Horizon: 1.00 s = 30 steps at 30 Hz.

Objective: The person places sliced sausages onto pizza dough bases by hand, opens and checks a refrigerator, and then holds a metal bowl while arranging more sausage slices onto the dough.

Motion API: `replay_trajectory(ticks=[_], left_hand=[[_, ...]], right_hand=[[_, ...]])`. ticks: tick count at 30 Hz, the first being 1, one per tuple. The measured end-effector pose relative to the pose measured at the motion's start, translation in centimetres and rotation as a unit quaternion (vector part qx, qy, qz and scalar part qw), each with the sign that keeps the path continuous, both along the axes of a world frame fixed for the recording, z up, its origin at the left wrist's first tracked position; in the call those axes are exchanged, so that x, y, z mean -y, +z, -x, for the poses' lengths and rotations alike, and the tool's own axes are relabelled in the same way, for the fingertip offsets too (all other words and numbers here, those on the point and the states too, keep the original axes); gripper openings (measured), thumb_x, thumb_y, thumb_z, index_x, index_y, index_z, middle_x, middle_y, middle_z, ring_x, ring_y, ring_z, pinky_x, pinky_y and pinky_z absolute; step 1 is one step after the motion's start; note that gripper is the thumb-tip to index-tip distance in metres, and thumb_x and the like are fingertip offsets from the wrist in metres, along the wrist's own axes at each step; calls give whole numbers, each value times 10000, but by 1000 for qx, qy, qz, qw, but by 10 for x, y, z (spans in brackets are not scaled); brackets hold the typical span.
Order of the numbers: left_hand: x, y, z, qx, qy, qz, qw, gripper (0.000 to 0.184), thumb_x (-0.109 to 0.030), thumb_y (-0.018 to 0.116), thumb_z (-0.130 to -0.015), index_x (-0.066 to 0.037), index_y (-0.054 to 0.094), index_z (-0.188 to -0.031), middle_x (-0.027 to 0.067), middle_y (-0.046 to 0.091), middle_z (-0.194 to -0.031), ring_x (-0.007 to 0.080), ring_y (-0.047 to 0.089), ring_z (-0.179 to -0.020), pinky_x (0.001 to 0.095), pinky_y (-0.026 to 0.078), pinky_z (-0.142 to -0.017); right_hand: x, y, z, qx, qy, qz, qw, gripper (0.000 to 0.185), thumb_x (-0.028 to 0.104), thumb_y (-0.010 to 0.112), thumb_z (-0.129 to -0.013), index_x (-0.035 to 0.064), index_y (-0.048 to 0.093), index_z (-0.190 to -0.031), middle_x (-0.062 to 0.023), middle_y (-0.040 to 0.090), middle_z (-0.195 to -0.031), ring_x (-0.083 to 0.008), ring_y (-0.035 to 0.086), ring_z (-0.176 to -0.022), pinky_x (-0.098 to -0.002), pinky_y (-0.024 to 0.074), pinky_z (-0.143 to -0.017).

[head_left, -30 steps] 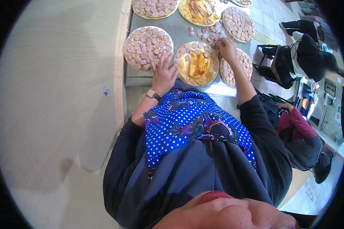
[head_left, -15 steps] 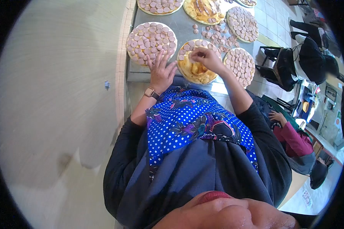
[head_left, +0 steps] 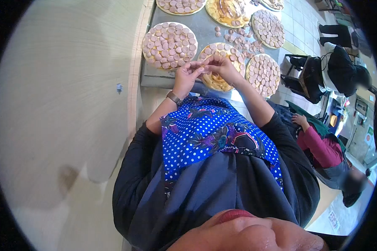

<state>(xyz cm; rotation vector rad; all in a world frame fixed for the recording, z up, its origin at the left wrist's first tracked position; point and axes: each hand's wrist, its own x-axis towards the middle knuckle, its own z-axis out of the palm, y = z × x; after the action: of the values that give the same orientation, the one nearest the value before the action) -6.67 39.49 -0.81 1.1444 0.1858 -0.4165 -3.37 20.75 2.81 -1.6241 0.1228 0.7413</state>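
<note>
My left hand (head_left: 187, 78) and my right hand (head_left: 223, 70) meet fingertip to fingertip over the left edge of a round dough base (head_left: 215, 83). Both are pinched closed; whatever lies between the fingers is too small to make out. That base carries sauce, with pinkish sausage slices along its far and right parts. To its left is a round base covered in slices (head_left: 170, 46), and to its right another covered one (head_left: 262, 75). Loose sausage slices (head_left: 244, 43) are scattered on the metal table (head_left: 155, 79) beyond my right hand.
Farther back are another covered base (head_left: 268, 29), a sauced base (head_left: 228, 11) and a topped one (head_left: 181, 5). A pale wall (head_left: 71, 83) runs along the left. At the right are a black chair (head_left: 308, 79) and other people, one in a magenta sleeve (head_left: 322, 146).
My right hand went from the loose slices to above the sauced base, then left to meet my left hand. My left hand came off the left base's edge and closed its fingers.
</note>
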Motion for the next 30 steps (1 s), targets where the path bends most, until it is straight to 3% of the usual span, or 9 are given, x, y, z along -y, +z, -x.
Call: replay_trajectory(ticks=[5,7,10,13,16,23,24,26,30], left_hand=[[-15,-26,10,-22,17,-9,1000,195,-9,666,-905,19,641,-1096,63,694,-958,123,677,-829,267,579,-751],[-20,-36,17,-17,24,-59,998,212,-12,683,-890,22,640,-1095,58,688,-937,124,673,-813,269,579,-736],[-25,-54,24,-14,10,-129,992,202,10,674,-895,19,641,-1095,74,686,-982,129,667,-856,269,574,-792],[-25,-68,27,83,20,-219,972,186,9,675,-893,13,647,-1078,59,688,-968,122,665,-862,258,564,-780],[-23,-60,27,103,13,-289,952,177,13,673,-892,10,648,-1066,50,689,-961,114,664,-871,254,556,-763],[-35,-51,31,34,137,-61,988,82,-5,636,-915,-29,653,-991,17,656,-905,90,634,-781,240,537,-718],[-39,-54,33,34,137,-62,988,82,-5,636,-915,-29,653,-991,17,656,-905,90,634,-781,240,537,-718],[-46,-61,35,23,144,-48,988,82,-16,616,-933,-33,641,-1009,11,652,-907,93,627,-794,238,532,-719],[-47,-52,38,8,156,-75,985,84,-7,626,-921,-26,644,-1000,10,652,-882,93,626,-779,237,526,-702]], right_hand=[[0,-39,2,112,-32,-2,993,185,115,718,-872,46,679,-1039,-38,703,-902,-135,651,-799,-298,514,-679],[-6,-40,4,247,57,162,954,165,128,714,-850,64,683,-998,-78,699,-907,-232,679,-805,-357,536,-724],[-17,-43,6,346,94,240,902,125,150,703,-825,96,687,-936,-110,674,-930,-304,672,-835,-394,536,-734],[-24,-43,8,439,99,302,840,107,177,687,-826,88,671,-882,-114,658,-967,-318,660,-889,-416,532,-731],[-27,-41,13,442,100,301,839,95,156,677,-801,100,673,-877,-98,630,-932,-291,641,-865,-409,521,-711],[-44,-48,32,549,222,266,760,180,188,636,-772,120,640,-938,-25,582,-930,-238,554,-914,-374,470,-751],[-48,-54,33,550,222,266,760,180,188,636,-772,120,640,-938,-25,582,-930,-238,554,-914,-374,470,-751],[-54,-65,33,596,273,309,689,177,199,621,-776,120,636,-934,-27,578,-920,-230,549,-913,-352,440,-778],[-55,-57,33,573,312,306,693,153,202,626,-764,121,620,-893,-31,570,-896,-230,545,-914,-334,420,-793]])
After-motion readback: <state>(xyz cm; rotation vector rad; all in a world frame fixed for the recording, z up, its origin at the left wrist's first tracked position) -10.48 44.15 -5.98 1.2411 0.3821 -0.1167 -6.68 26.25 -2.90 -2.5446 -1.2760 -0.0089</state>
